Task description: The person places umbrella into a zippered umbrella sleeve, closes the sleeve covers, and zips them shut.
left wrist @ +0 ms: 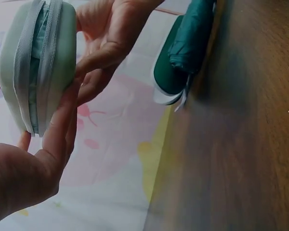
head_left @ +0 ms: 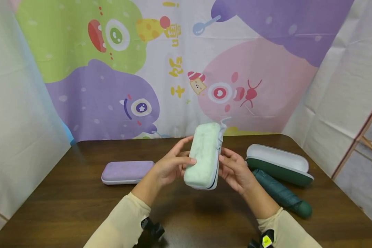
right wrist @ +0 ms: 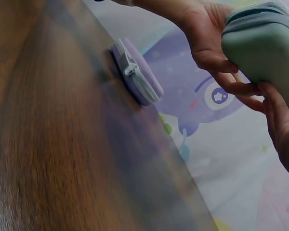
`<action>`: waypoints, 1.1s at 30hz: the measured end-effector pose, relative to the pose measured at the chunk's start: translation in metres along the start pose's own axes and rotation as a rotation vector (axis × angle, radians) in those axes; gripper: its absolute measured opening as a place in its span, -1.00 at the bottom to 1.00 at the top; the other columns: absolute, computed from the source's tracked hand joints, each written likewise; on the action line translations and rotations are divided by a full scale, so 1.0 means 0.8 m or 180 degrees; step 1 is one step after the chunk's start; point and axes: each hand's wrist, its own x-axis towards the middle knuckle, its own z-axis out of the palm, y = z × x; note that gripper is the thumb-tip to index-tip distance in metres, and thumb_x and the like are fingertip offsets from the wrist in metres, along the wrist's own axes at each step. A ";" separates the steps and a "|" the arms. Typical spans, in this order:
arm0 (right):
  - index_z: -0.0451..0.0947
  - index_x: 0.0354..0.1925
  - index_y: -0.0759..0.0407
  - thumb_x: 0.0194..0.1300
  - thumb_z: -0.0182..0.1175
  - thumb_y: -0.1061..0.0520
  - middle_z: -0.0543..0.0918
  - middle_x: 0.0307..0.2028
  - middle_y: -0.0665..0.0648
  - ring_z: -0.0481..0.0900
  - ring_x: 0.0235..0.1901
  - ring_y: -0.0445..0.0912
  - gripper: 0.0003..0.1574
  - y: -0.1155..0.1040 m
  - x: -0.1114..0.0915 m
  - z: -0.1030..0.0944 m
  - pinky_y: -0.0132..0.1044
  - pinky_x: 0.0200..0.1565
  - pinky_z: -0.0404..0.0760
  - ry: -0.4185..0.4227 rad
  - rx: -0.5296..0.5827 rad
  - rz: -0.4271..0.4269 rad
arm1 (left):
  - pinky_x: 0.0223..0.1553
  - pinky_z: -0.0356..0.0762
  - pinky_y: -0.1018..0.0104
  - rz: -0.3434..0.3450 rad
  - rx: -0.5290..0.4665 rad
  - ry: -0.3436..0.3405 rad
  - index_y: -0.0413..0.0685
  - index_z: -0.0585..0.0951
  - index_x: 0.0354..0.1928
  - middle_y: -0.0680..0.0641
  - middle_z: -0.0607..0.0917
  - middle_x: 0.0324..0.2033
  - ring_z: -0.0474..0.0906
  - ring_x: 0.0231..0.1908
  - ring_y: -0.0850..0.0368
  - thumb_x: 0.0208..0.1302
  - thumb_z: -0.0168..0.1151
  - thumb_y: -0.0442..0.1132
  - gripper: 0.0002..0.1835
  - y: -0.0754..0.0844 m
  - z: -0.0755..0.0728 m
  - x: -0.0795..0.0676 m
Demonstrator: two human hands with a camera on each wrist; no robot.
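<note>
Left to right above the middle of the brown table (head_left: 80, 203), we first see the left hand (head_left: 170, 168) gripping the pale green case (head_left: 203, 155), its thumb laid on the broad upper face and its other fingers partly hidden behind. The case is long and round-cornered, with a soft, faintly mottled shell, and it tilts in the air clear of the table. In the left wrist view we make out two grey zipper tapes (left wrist: 24, 72) parted along its side, and teal fabric (left wrist: 34, 91) showing in the gap. At its far end a light strip (head_left: 224, 120) sticks out. On its right edge the right hand (head_left: 235, 170) holds on with thumb and fingers, so we lose part of that side.

Around these, on the left part of the table, we find a purple case (head_left: 127, 171), closed, its right end partly covered by the left arm. Behind the table's far edge we see a cloth (head_left: 179, 120) printed with cartoon monsters. On the right part of the table a dark green case (head_left: 276, 170) lies open, its pale grey lining in sight, and nearer us a folded teal umbrella (head_left: 279, 193) lies against it, blocking our view of its lower front.
</note>
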 end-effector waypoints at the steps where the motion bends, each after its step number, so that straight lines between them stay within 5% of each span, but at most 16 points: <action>1: 0.42 0.15 0.25 0.46 -0.07 0.37 0.60 0.00 0.14 0.62 -0.06 -0.06 -0.65 0.000 0.000 0.000 -0.21 -0.09 0.64 0.0014 -0.0042 -0.0003 | -0.38 0.64 0.22 0.0011 -0.0001 0.0004 0.24 0.13 0.46 -0.19 0.48 0.07 0.65 -0.30 0.05 0.16 0.15 -0.51 -0.14 0.001 0.000 -0.001; 9: 0.42 0.18 0.23 0.45 -0.06 0.36 0.61 0.02 0.13 0.62 -0.05 -0.08 -0.62 -0.006 -0.002 -0.003 -0.19 -0.11 0.65 -0.0080 -0.0315 0.0063 | -0.41 0.65 0.20 0.0245 -0.0063 -0.0010 0.21 0.17 0.38 -0.13 0.56 -0.03 0.66 -0.30 0.06 0.32 0.07 -0.40 -0.35 -0.004 0.000 0.001; 18: 0.52 0.12 0.16 0.40 0.05 0.37 0.63 -0.05 0.13 0.64 -0.11 -0.08 -0.63 -0.024 -0.003 0.002 -0.22 -0.20 0.68 0.0104 -0.1083 0.0121 | -0.33 0.67 0.02 0.0453 -0.0199 -0.0160 0.45 0.01 0.50 -0.28 0.38 0.20 0.65 -0.21 -0.05 0.15 0.13 -0.52 0.00 -0.005 -0.002 -0.003; 27: 0.47 0.10 0.51 0.24 0.21 0.47 0.63 -0.04 0.20 0.63 -0.08 -0.04 -0.56 -0.045 -0.002 0.018 -0.15 -0.11 0.67 0.0420 -0.2395 -0.0762 | -0.36 0.68 0.07 0.0500 -0.0133 -0.0124 0.37 -0.01 0.51 -0.23 0.46 0.10 0.66 -0.27 -0.01 0.10 0.16 -0.49 0.01 -0.006 -0.002 -0.006; 33: 0.59 -0.03 0.44 0.11 0.24 0.58 0.55 0.00 0.33 0.60 -0.03 0.00 -0.59 -0.049 0.002 0.023 -0.23 -0.08 0.64 -0.0070 -0.3347 -0.1453 | -0.40 0.67 0.17 0.0464 -0.0133 -0.0144 0.32 0.01 0.51 -0.21 0.50 0.02 0.66 -0.33 0.03 0.08 0.15 -0.47 -0.01 -0.009 -0.004 -0.007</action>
